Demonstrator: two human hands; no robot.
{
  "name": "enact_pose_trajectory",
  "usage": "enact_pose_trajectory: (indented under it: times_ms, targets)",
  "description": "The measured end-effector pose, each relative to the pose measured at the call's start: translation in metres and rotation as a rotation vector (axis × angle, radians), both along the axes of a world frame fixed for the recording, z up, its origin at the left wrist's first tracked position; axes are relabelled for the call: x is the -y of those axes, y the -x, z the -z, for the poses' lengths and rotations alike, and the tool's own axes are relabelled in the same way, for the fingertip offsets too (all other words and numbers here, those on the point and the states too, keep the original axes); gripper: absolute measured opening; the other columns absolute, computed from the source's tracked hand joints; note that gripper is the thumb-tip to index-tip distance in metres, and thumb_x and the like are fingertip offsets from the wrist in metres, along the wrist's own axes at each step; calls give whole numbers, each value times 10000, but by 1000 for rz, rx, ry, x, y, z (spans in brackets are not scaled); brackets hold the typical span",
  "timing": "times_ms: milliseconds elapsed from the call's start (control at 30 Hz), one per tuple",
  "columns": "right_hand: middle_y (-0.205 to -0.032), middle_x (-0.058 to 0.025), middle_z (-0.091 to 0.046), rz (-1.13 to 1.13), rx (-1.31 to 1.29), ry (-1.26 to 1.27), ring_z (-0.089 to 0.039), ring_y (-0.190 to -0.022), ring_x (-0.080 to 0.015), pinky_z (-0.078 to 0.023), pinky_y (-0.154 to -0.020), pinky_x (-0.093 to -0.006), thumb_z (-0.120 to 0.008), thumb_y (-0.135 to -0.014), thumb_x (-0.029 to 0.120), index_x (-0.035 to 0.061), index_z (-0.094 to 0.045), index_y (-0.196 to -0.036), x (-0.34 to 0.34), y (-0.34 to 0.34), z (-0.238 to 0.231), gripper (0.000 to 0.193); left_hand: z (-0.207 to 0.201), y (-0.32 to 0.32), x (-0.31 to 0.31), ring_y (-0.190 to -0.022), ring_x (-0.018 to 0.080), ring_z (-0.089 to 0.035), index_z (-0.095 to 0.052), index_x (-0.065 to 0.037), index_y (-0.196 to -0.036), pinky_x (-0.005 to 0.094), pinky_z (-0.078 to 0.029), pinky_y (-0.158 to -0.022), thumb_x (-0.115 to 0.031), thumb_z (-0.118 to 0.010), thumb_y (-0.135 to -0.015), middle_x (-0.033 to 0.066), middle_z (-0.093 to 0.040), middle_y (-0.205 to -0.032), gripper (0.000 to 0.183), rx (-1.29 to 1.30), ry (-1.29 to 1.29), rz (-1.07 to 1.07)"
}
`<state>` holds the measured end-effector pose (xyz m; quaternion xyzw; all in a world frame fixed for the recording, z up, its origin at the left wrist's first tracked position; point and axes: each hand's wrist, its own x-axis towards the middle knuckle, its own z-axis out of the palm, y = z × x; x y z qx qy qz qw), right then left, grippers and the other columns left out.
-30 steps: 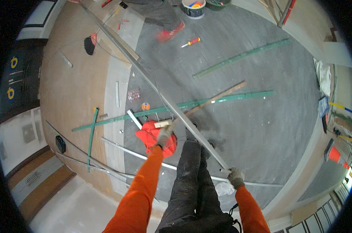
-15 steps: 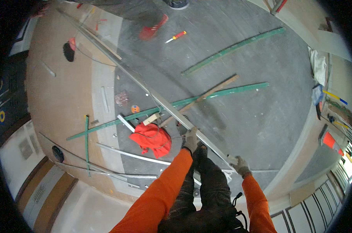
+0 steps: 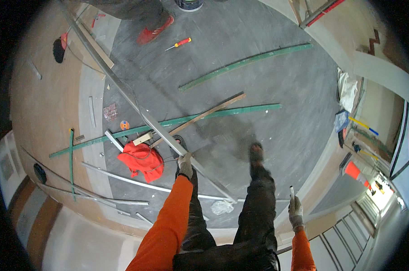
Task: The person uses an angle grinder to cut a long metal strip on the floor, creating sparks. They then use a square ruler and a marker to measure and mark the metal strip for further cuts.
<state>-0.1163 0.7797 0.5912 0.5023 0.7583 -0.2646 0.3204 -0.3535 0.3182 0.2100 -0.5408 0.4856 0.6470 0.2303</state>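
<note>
My left hand (image 3: 185,165), in a pale work glove, is closed around a long grey metal profile (image 3: 127,94). The profile slants from the upper left down to its near end, to the right of that hand. Off to the right and apart from the profile, my gloved right hand (image 3: 296,213) grips a short, slim, whitish stick (image 3: 292,191) with a dark tip; its exact kind is too small to make out. Left of my left hand lies a red cloth bag or garment (image 3: 143,161) with a cable over it.
Green bars (image 3: 247,66) and a wooden strip (image 3: 213,112) lie across the grey floor. Thin metal profiles (image 3: 123,178) lie at the left. Another person's red shoe (image 3: 155,30) stands near a screwdriver-like tool (image 3: 179,43). A brush (image 3: 59,49) and clear plastic (image 3: 222,207) are also down.
My right hand has left the profile's near end and moved right, now with the short stick in it. My left hand keeps hold of the profile. My right leg has stepped forward and right.
</note>
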Motion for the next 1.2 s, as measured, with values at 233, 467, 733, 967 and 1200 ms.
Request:
enact_pose_trajectory:
  times_ms: [233, 467, 733, 967, 1200]
  targets:
    - [-843, -23, -604, -166, -246, 341, -577, -742, -122, -529, -687, -293, -482, -1133, 239, 92, -416, -1611, -105, 128, 72, 504, -53, 30, -54, -729, 214, -640, -686, -47, -1035, 355, -529, -690, -93, -776, -842, 60, -669, -834, 219, -112, 30, -131]
    - [-883, -76, -703, -2, -39, 430, -644, -700, -145, -555, -650, -313, -526, -1093, 209, 154, -322, -1659, -197, 112, 91, 605, -68, 26, -69, -678, 207, -707, -708, -14, -990, 334, -577, -606, -101, -776, -880, 85, -724, -823, 156, 33, 228, 78]
    - [-894, -84, -687, 234, 64, 538, -631, -712, -135, -518, -579, -294, -535, -1069, 110, 125, -414, -1573, -276, 107, 112, 519, -34, -94, -99, -699, 194, -682, -773, -18, -909, 379, -524, -636, -283, -900, -757, 72, -761, -840, 331, 254, 409, 482]
    - [-892, -78, -641, -195, 86, 507, -631, -736, -179, -523, -631, -343, -600, -995, 121, 76, -547, -1299, -296, 145, 107, 312, -104, -120, -196, -745, 163, -632, -668, -21, -1081, 355, -525, -673, -179, -868, -786, 48, -709, -881, 389, -8, 301, 78]
    - [-957, -173, -649, -916, 1, 358, -641, -842, -352, -508, -769, -473, -654, -1003, 315, 32, -637, -1101, -193, 263, 95, 300, -118, -181, -189, -831, 235, -675, -620, -8, -1059, 406, -537, -790, -248, -835, -847, 121, -710, -890, 386, 0, 453, -32]
